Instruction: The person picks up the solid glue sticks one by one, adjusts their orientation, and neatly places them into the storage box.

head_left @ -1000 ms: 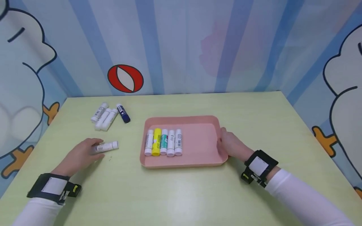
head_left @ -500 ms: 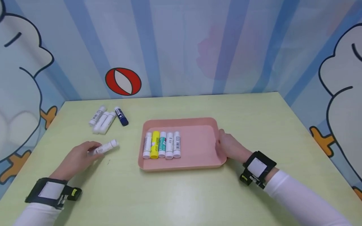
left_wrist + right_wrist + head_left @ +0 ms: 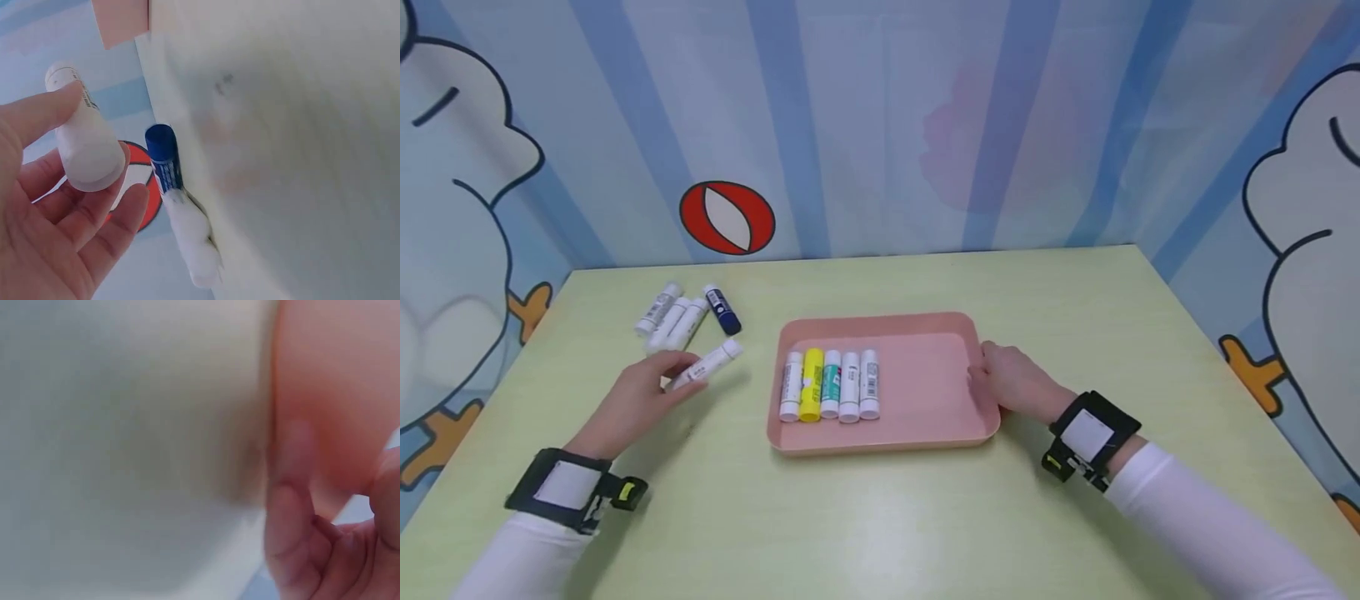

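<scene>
Your left fingers [image 3: 119, 228] swing the pinched white tube [image 3: 709, 364] nearer the tray [image 3: 925, 375]; carry looks underway; right fingers [image 3: 289, 528] pinch the tray's right edge.

We see smooth plastic on the held glue stick [image 3: 705, 364] and the navy glue stick [image 3: 722, 310]. We take the pink tray [image 3: 925, 375] for smooth, satin plastic. The tabletop [image 3: 880, 525] looks smooth, faintly glossy; the striped backdrop [image 3: 880, 125] is a matt, lightly creased sheet; the sleeves [image 3: 1210, 517] look like matt cloth.
</scene>
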Demonstrator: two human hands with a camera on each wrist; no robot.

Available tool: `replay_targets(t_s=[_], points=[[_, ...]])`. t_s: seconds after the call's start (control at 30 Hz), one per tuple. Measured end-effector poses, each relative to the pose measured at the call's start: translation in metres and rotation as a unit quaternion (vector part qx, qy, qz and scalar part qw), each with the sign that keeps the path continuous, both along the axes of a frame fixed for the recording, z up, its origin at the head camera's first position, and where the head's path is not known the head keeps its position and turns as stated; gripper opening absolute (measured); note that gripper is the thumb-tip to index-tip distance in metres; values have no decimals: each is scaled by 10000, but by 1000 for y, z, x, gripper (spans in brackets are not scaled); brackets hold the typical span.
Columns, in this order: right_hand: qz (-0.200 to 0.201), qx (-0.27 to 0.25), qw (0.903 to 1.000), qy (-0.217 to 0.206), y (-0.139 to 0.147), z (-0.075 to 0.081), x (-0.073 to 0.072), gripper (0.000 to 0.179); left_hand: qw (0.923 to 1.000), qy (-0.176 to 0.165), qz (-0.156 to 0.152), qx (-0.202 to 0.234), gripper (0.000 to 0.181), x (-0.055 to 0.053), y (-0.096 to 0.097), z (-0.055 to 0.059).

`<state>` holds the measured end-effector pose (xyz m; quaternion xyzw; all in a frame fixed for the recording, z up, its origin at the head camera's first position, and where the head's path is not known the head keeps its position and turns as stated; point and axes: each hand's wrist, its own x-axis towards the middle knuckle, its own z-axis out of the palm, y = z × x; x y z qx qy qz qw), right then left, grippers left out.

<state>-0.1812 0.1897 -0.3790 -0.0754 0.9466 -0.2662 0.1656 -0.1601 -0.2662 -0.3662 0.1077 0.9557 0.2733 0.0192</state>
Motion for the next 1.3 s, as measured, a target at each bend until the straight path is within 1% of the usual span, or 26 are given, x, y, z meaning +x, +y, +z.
replay_targets(t_s=[0.07, 0.1, 0.17, 0.23, 0.3, 0.37, 0.43, 0.53, 0.63, 0.73, 0.8, 0.87, 1.0, 1.07, 1.2, 1.27, 1.3], points=[[55, 499, 9982, 336, 2, 5, -3, 41, 10000, -17, -51, -5, 42, -4, 7, 2], [100, 778, 9950, 619, 3, 8, -5, 44, 10000, -47, -68, -16, 42, -6, 11, 4], [172, 1282, 9835, 1267, 5, 15, -9, 47, 9999, -114, -104, -41, 43, -9, 19, 8], [218, 1566, 9678, 1957, 6, 21, -13, 46, 9997, -187, -155, -69, 47, -11, 28, 11], [351, 1514, 9549, 2530, 6, 28, -16, 46, 9994, -206, -244, -101, 51, -13, 38, 16], [539, 1333, 9468, 2879, 3, 34, -19, 47, 9991, -162, -370, -152, 51, -15, 48, 21], [820, 1119, 9405, 3102, -1, 39, -21, 50, 9983, -102, -520, -222, 49, -17, 58, 26], [1241, 953, 9340, 3213, -13, 45, -23, 55, 9968, -67, -723, -328, 44, -19, 75, 33], [1617, 954, 9249, 3305, -27, 47, -22, 60, 9949, -16, -903, -445, 41, -21, 92, 38], [1892, 905, 9233, 3218, -41, 48, -19, 63, 9921, 36, -1130, -536, 41, -22, 106, 41], [2042, 911, 9239, 3104, -50, 46, -16, 65, 9899, 44, -1314, -531, 40, -22, 115, 41], [2197, 983, 9212, 3057, -59, 45, -14, 67, 9873, 44, -1495, -533, 39, -22, 122, 40], [2564, 1202, 9058, 3153, -73, 43, -7, 68, 9831, 92, -1734, -579, 36, -22, 135, 38], [2710, 1352, 8973, 3212, -79, 42, -3, 69, 9815, 141, -1802, -625, 34, -21, 140, 37], [2892, 1446, 8885, 3257, -85, 41, 3, 68, 9794, 173, -1896, -666, 33, -20, 147, 36], [2939, 1347, 8870, 3298, -86, 41, 4, 67, 9790, 187, -1911, -678, 33, -20, 149, 35], [2960, 1230, 8878, 3303, -87, 40, 3, 65, 9788, 187, -1920, -682, 33, -20, 150, 35]])
